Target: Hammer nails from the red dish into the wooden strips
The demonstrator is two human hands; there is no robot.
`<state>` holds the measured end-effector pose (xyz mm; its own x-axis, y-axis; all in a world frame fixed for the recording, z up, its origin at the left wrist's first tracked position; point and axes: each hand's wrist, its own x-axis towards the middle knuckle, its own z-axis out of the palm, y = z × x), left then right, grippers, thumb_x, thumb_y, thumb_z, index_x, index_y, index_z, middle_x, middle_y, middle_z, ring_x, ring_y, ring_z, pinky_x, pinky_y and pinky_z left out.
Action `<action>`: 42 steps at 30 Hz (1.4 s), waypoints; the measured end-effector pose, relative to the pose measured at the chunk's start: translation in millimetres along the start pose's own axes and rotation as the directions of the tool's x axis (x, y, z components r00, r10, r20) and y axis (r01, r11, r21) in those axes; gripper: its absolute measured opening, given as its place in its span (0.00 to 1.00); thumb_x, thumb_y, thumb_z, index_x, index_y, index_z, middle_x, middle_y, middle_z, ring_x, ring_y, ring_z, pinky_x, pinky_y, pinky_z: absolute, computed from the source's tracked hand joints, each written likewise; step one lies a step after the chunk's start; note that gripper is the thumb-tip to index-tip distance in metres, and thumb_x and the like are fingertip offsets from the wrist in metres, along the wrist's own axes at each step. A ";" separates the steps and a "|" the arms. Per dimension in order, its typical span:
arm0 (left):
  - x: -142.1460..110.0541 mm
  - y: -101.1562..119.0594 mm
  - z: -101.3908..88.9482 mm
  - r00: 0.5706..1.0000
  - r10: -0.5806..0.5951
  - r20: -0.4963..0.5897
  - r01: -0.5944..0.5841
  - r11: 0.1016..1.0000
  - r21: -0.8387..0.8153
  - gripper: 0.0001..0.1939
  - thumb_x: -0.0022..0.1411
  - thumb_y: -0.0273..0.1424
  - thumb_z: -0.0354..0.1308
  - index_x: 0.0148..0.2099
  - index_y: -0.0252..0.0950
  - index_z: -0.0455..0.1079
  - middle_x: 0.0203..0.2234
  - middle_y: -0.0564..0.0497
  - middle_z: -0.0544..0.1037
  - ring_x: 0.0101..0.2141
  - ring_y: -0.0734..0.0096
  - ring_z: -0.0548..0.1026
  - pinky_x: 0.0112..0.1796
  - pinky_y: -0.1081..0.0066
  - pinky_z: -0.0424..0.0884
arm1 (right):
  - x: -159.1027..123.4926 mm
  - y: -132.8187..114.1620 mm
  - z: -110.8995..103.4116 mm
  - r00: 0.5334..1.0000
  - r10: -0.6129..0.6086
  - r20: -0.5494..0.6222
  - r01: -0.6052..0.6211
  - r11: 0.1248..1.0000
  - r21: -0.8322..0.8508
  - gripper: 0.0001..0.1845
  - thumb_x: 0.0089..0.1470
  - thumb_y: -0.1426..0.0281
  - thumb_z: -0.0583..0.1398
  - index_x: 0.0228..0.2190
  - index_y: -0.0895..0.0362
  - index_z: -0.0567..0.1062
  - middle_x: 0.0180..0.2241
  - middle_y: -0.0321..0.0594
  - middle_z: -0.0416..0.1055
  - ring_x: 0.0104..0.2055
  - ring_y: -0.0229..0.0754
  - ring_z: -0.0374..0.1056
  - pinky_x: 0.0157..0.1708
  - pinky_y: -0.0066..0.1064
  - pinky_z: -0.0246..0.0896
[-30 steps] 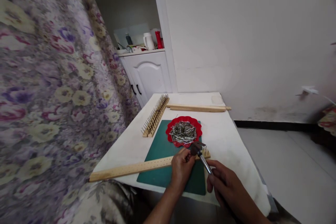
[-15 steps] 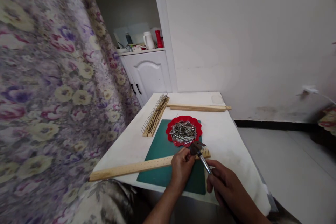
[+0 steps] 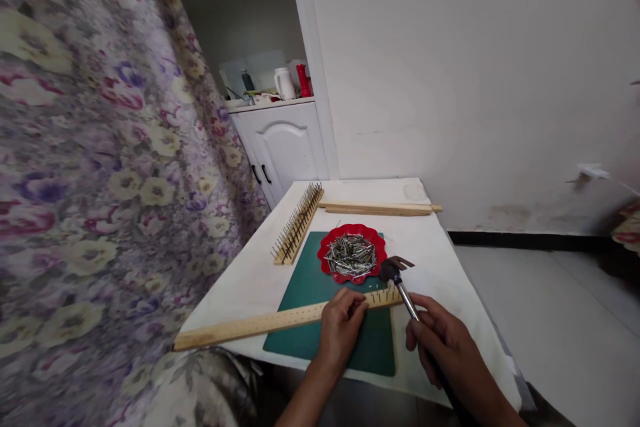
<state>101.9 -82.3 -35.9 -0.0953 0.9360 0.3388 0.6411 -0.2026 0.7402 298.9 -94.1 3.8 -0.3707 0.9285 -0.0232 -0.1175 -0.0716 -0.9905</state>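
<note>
"Pale wood, flat and narrow: locate the wooden strip (image 3: 250, 329) and report progress."

"It lies slantwise across the green mat (image 3: 295, 343) on the desk (image 3: 420, 240). Completed portion: a short group of standing nails (image 3: 379, 295) at its right end. Outstanding portion: most of the length, which shows rows of small dots and no nails. Whether the dots are holes or marks, I cannot tell."

"Reference the other strips."

"One nailed strip (image 3: 299, 225) beyond the mat bristles with nails along its length and appears complete. Two far strips (image 3: 380, 208) lie side by side, with no nails visible."

"State of each grip?"

"Right hand (image 3: 445, 337): fingers curled around the hammer (image 3: 407, 297), which has a dark claw head and a shiny metal shaft. Left hand (image 3: 340, 327): fingertips drawn together at the strip, beside the nailed end; whether they pinch a nail, I cannot tell."

"Stock?"

"Slender, shiny loose nails (image 3: 351, 255), heaped in a red dish (image 3: 380, 250) with a scalloped rim. Judged by the heap, supply is ample."
</note>
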 end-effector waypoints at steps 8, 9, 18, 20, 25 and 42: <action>-11.5 -20.7 -44.4 0.997 0.081 0.013 -0.082 0.951 0.299 0.07 0.59 0.32 0.55 0.39 0.39 0.72 0.35 0.47 0.74 0.39 0.62 0.70 0.40 0.65 0.65 | 1.3 1.2 -1.0 1.000 0.016 -0.001 -0.016 1.000 0.015 0.21 0.57 0.60 0.55 0.49 0.55 0.62 0.23 0.28 0.67 0.09 0.25 0.53 0.09 0.19 0.41; -12.6 -23.7 -48.9 0.997 0.073 0.026 -0.077 0.940 0.331 0.08 0.58 0.32 0.57 0.40 0.39 0.72 0.37 0.47 0.74 0.40 0.61 0.70 0.40 0.64 0.65 | 2.0 1.5 -1.6 1.000 0.016 0.002 -0.016 1.000 0.014 0.22 0.57 0.60 0.55 0.50 0.55 0.62 0.23 0.28 0.67 0.09 0.25 0.53 0.09 0.19 0.42; -12.5 -33.1 -51.4 0.999 0.019 0.044 -0.034 0.931 0.364 0.10 0.57 0.32 0.58 0.42 0.39 0.73 0.38 0.46 0.75 0.41 0.59 0.72 0.41 0.61 0.66 | 4.6 2.3 -4.6 1.000 0.025 -0.019 -0.025 1.000 0.007 0.23 0.56 0.59 0.55 0.50 0.55 0.62 0.23 0.28 0.68 0.08 0.26 0.54 0.09 0.20 0.42; -11.4 -31.2 -47.4 0.998 0.014 0.053 -0.032 0.935 0.354 0.09 0.56 0.32 0.58 0.41 0.39 0.73 0.38 0.46 0.75 0.41 0.59 0.71 0.42 0.61 0.66 | 4.2 -0.4 -3.5 0.999 0.030 -0.030 -0.029 1.000 0.005 0.22 0.56 0.60 0.55 0.50 0.55 0.62 0.23 0.28 0.68 0.09 0.26 0.54 0.09 0.20 0.42; -10.5 -26.0 -38.6 0.997 0.001 0.081 -0.029 0.936 0.350 0.10 0.55 0.29 0.59 0.41 0.39 0.72 0.38 0.46 0.74 0.41 0.59 0.71 0.42 0.61 0.66 | 5.3 -4.5 -0.1 0.999 0.021 -0.048 -0.020 1.000 0.021 0.22 0.56 0.60 0.55 0.50 0.56 0.61 0.23 0.28 0.67 0.09 0.26 0.53 0.10 0.21 0.42; 103.0 -15.4 -63.7 0.905 0.150 0.397 -0.297 0.891 0.342 0.10 0.54 0.21 0.52 0.29 0.37 0.73 0.30 0.50 0.75 0.32 0.69 0.72 0.31 0.75 0.62 | 16.0 0.4 -4.2 0.988 -0.007 -0.156 0.024 0.994 0.105 0.24 0.53 0.56 0.59 0.47 0.54 0.64 0.21 0.30 0.68 0.07 0.27 0.53 0.07 0.20 0.43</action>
<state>33.7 -1.0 24.6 0.3120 0.9315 0.1868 0.8605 -0.3604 0.3601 296.8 -77.8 2.4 -0.2220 0.9743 -0.0370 -0.2222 -0.0875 -0.9711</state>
